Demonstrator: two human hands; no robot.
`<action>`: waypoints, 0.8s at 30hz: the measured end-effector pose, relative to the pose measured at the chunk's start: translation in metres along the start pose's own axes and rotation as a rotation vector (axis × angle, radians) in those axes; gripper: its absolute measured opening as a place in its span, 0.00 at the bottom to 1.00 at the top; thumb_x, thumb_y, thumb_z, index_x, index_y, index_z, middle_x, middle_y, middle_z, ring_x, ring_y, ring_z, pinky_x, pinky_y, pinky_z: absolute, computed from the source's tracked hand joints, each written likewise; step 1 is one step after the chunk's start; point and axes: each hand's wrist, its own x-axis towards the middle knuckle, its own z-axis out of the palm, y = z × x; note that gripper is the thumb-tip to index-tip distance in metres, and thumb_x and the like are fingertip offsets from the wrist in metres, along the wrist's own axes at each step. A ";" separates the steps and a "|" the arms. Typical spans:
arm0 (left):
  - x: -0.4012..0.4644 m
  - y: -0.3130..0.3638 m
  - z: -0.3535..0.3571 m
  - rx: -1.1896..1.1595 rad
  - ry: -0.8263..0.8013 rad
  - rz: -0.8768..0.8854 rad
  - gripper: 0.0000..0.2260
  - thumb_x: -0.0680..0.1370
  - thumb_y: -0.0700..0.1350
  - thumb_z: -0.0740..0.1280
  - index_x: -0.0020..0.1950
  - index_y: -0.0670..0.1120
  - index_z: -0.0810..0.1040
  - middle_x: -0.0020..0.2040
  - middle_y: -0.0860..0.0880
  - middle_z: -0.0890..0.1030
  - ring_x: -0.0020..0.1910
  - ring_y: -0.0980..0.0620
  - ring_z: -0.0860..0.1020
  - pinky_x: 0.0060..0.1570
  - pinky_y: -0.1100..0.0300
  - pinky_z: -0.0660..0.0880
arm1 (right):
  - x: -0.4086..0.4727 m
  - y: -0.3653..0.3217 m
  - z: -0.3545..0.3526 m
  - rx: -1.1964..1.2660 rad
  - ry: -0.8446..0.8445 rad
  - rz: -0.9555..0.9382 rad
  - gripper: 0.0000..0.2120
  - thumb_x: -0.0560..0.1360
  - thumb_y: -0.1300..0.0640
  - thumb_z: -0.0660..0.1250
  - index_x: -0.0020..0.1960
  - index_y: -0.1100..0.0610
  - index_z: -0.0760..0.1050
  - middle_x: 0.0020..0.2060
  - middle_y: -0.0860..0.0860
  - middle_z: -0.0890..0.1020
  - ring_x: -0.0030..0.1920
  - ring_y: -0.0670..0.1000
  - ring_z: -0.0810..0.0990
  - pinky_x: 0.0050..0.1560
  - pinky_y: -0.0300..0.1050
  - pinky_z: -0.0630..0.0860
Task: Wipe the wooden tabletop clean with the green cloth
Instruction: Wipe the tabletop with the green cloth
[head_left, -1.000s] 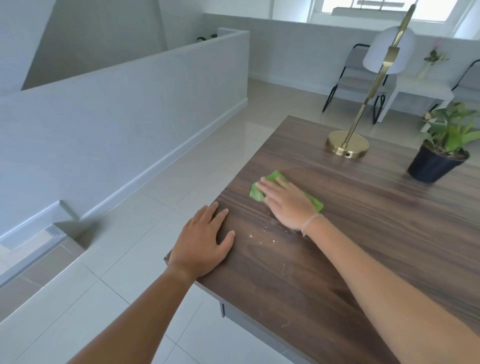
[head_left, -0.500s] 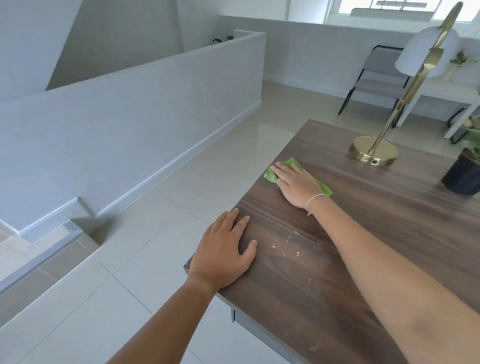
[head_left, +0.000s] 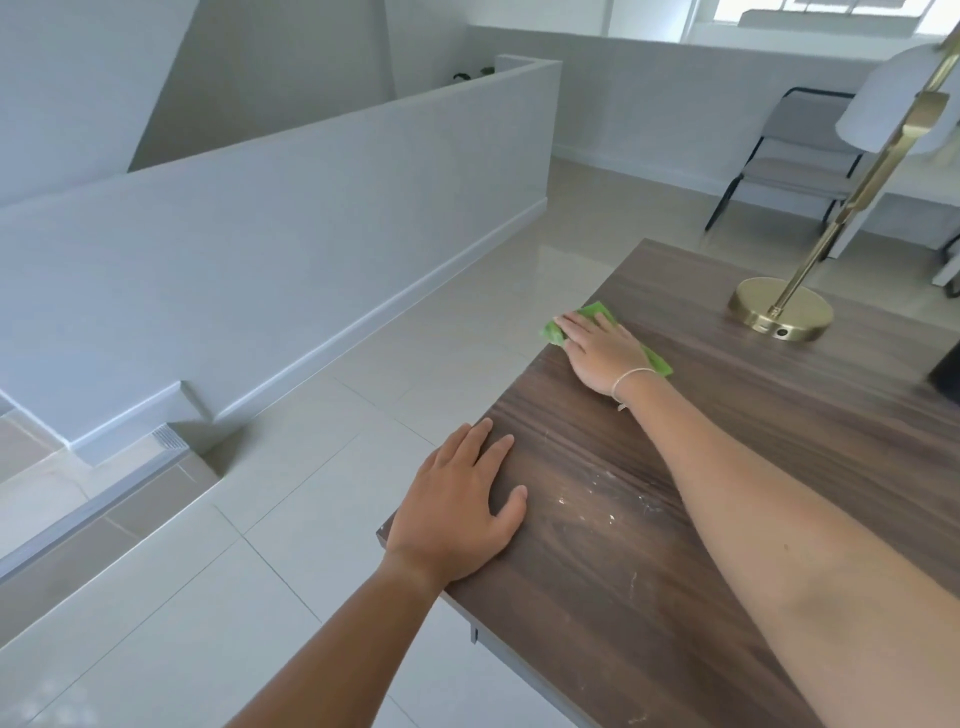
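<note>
The dark wooden tabletop (head_left: 753, 457) fills the right half of the head view. My right hand (head_left: 602, 351) lies flat, fingers together, pressing the green cloth (head_left: 555, 332) onto the table at its left edge; green shows past my fingertips and beside my wrist. My left hand (head_left: 460, 512) rests flat with spread fingers on the table's near left corner and holds nothing. Pale dusty smears (head_left: 608, 499) mark the wood just right of my left thumb.
A brass lamp base (head_left: 779, 309) with a slanted brass stem stands on the table at the far right. A dark pot (head_left: 948, 371) is cut off at the right edge. Tiled floor, a low grey wall and a chair lie beyond.
My right hand has slid the green cloth away from me and leftward to the table's left edge. My left hand has stayed on the corner. The view has swung left.
</note>
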 end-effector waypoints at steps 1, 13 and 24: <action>0.000 0.000 0.000 0.004 -0.006 -0.001 0.29 0.74 0.64 0.48 0.74 0.57 0.57 0.77 0.55 0.54 0.76 0.54 0.51 0.69 0.61 0.44 | -0.008 -0.009 0.004 0.002 -0.018 -0.073 0.22 0.81 0.52 0.43 0.76 0.45 0.51 0.77 0.43 0.53 0.77 0.53 0.48 0.76 0.50 0.44; -0.001 0.001 -0.002 0.003 0.005 0.004 0.28 0.75 0.63 0.49 0.74 0.56 0.58 0.77 0.55 0.56 0.76 0.54 0.52 0.70 0.61 0.46 | -0.022 0.012 -0.003 -0.030 -0.013 0.032 0.23 0.81 0.52 0.42 0.76 0.44 0.48 0.77 0.43 0.50 0.77 0.52 0.47 0.76 0.50 0.45; -0.003 0.006 -0.008 -0.005 -0.025 0.007 0.26 0.77 0.59 0.53 0.74 0.53 0.60 0.77 0.51 0.57 0.76 0.51 0.53 0.73 0.57 0.50 | -0.164 0.080 -0.004 0.017 0.018 0.045 0.21 0.82 0.51 0.46 0.75 0.43 0.53 0.75 0.40 0.52 0.77 0.47 0.48 0.75 0.47 0.46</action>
